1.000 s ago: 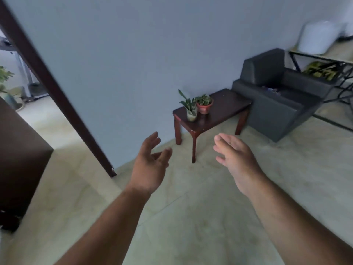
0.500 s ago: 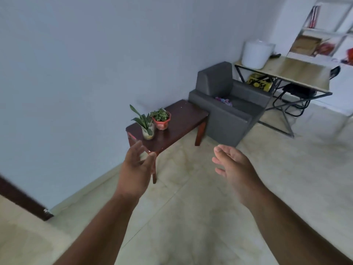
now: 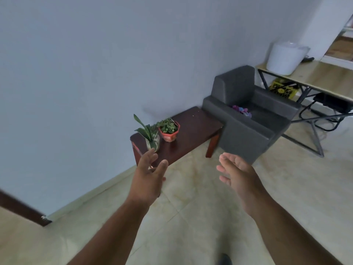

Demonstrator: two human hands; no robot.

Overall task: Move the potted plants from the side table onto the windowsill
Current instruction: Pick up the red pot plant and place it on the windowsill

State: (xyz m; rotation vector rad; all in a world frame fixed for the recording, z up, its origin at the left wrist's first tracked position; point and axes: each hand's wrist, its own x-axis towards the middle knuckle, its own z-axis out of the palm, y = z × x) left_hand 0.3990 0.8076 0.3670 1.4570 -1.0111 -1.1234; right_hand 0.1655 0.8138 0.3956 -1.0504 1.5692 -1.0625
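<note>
A dark wooden side table (image 3: 194, 127) stands against the pale wall. On its left end are two potted plants: a long-leaved plant in a whitish pot (image 3: 150, 137) and a small bushy plant in an orange-red pot (image 3: 169, 131). My left hand (image 3: 148, 175) is held out with spread fingers, its fingertips just in front of the whitish pot, apart from it. My right hand (image 3: 236, 174) is also held out with relaxed fingers, over the floor, holding nothing. No windowsill is in view.
A grey armchair (image 3: 248, 115) stands right of the side table. Behind it is a light wooden desk (image 3: 315, 79) on a black frame with a white bucket (image 3: 284, 57) on top. A dark door frame (image 3: 21, 209) is at the lower left. The floor is tiled.
The view has swung right and drawn nearer the side table; the door frame slid to the lower left. Both hands stay out in front, and the left one now reaches closer to the whitish pot.
</note>
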